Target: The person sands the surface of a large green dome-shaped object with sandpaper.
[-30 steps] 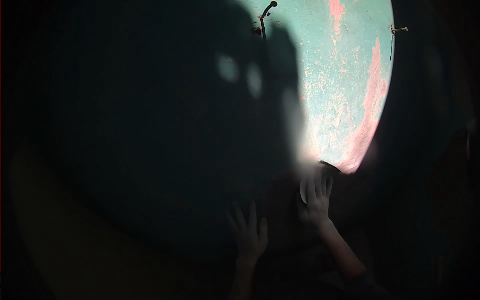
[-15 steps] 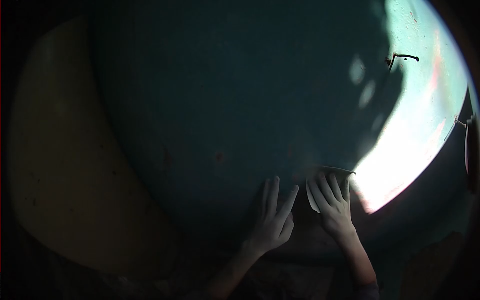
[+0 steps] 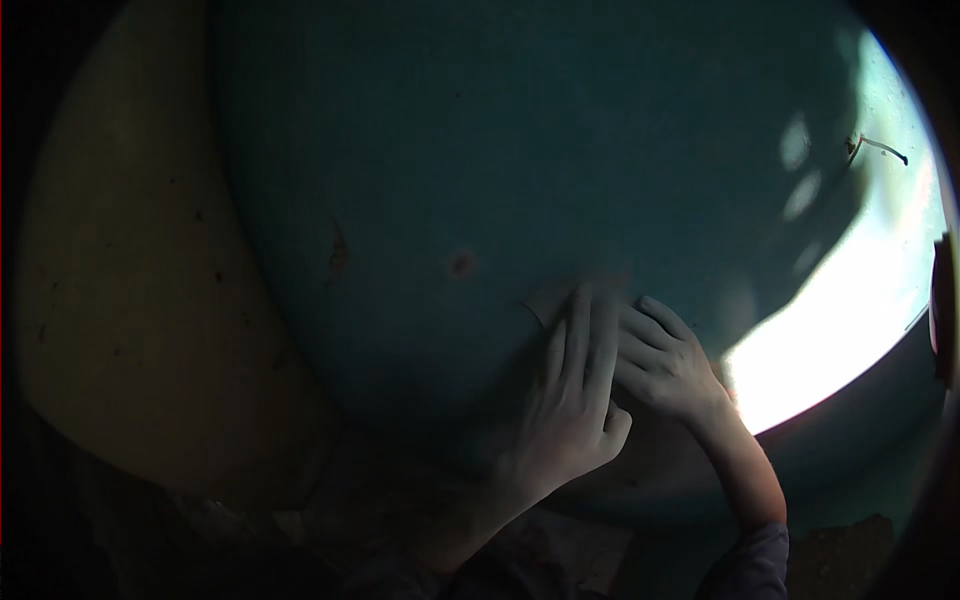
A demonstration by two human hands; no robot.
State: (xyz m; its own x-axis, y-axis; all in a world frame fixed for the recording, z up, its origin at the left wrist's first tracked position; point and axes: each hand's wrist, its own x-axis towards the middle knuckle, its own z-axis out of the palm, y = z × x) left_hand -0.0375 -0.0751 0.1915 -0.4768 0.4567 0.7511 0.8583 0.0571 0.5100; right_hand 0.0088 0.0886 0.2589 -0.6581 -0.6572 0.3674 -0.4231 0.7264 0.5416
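A thin pale sheet [image 3: 540, 302], perhaps sandpaper, lies against a dark teal painted wall [image 3: 420, 150]. Only its upper left edge shows; the rest is covered by my hands. My left hand [image 3: 575, 405] presses over the sheet with long, straight fingers pointing up and the thumb to the right. Close beside it, my right hand [image 3: 665, 360] rests on the sheet's right part, fingers bent a little and reaching left behind the left hand's fingers. Its thumb is hidden.
A bent nail [image 3: 880, 148] sticks out of the wall at upper right, near a bright sunlit patch [image 3: 810, 350]. Worn reddish spots [image 3: 461, 263] mark the paint. At left is a dull yellowish surface [image 3: 120, 280]. The bottom is very dark.
The right hand and the sheet have moved left along the wall. My left hand has come up onto the sheet, against the right hand. The view has shifted, so the nail sits further right.
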